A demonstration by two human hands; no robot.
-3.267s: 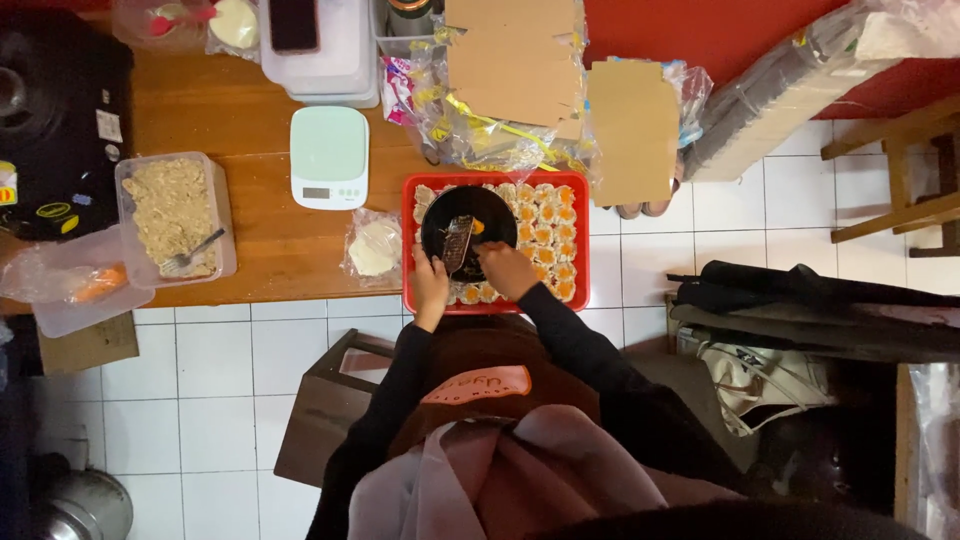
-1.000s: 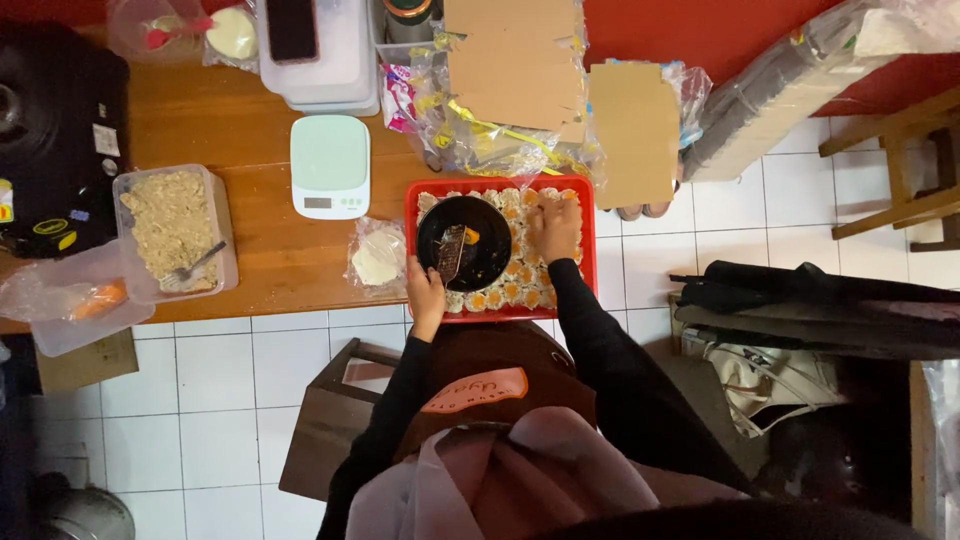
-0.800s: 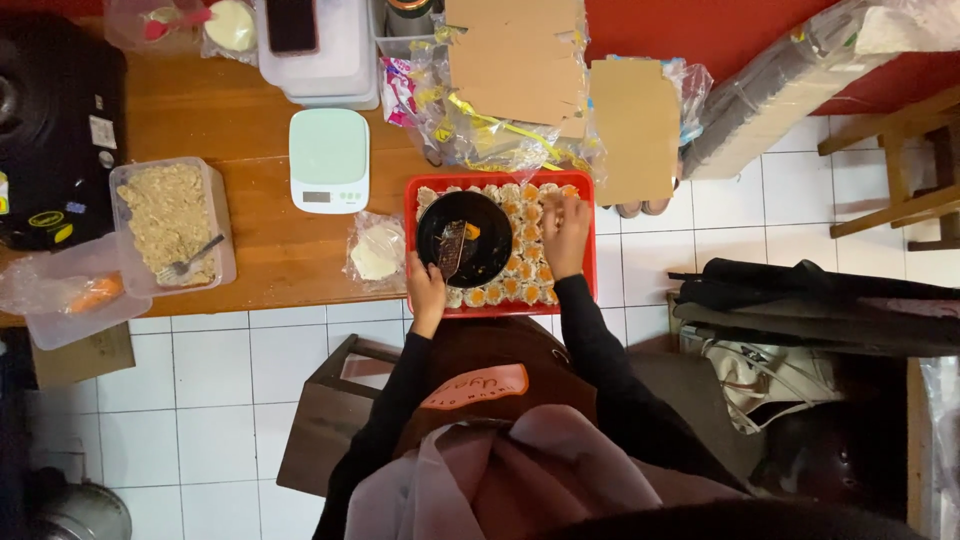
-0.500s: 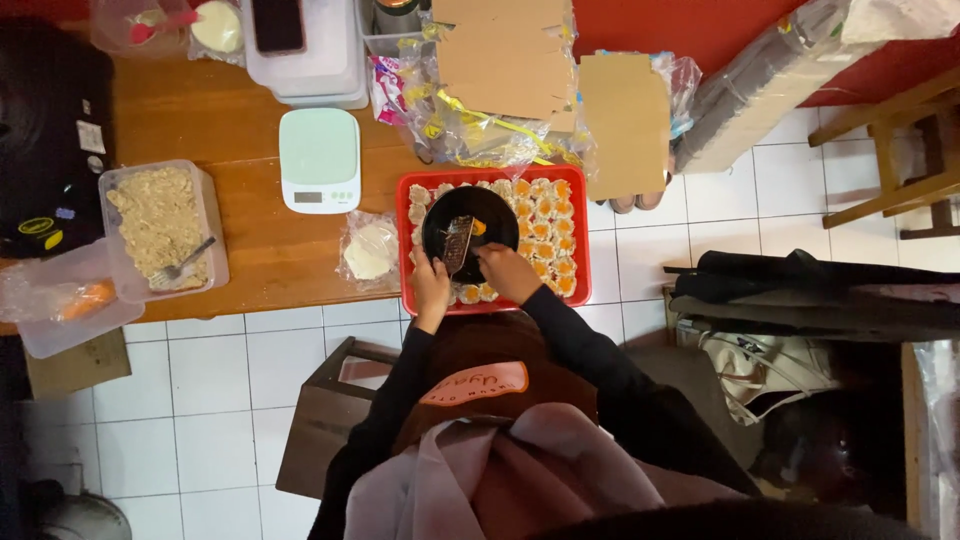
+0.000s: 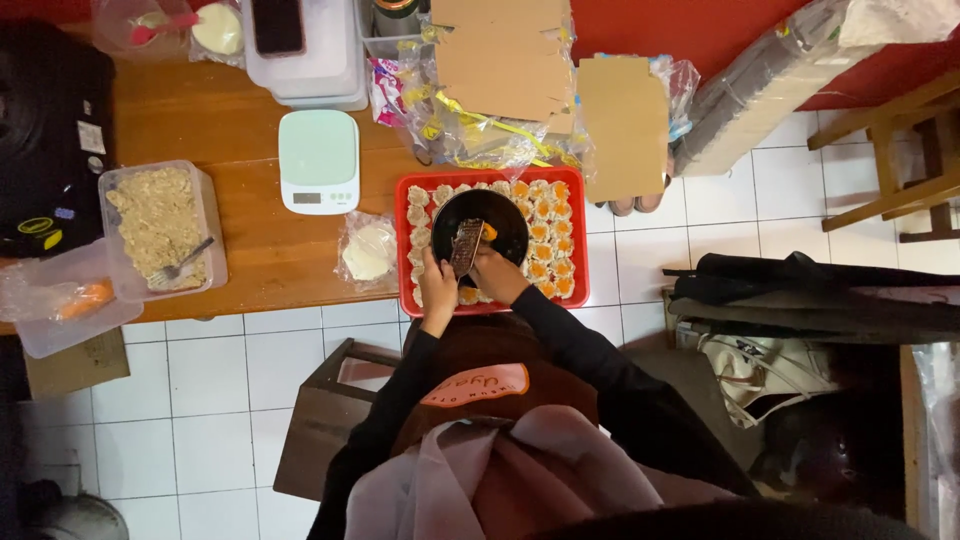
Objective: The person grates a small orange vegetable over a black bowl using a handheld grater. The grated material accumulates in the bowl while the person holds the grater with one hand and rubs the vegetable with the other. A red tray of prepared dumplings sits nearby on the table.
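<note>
I am watching my left hand point(image 5: 437, 292) gripping the metal grater point(image 5: 466, 246), its long axis slanting over the black bowl point(image 5: 480, 222) on the red tray point(image 5: 575, 240). Right hand point(image 5: 497, 277) just beside, fingers seemingly pinching something orange at the grater's upper edge.

My left hand point(image 5: 437, 292) covering the grater point(image 5: 466, 246) handle, orange piece point(image 5: 488, 232) in my right hand point(image 5: 497, 278) too small to identify, black bowl point(image 5: 482, 222) hiding several dumplings, black appliance point(image 5: 48, 130) cut off at the left edge.
</note>
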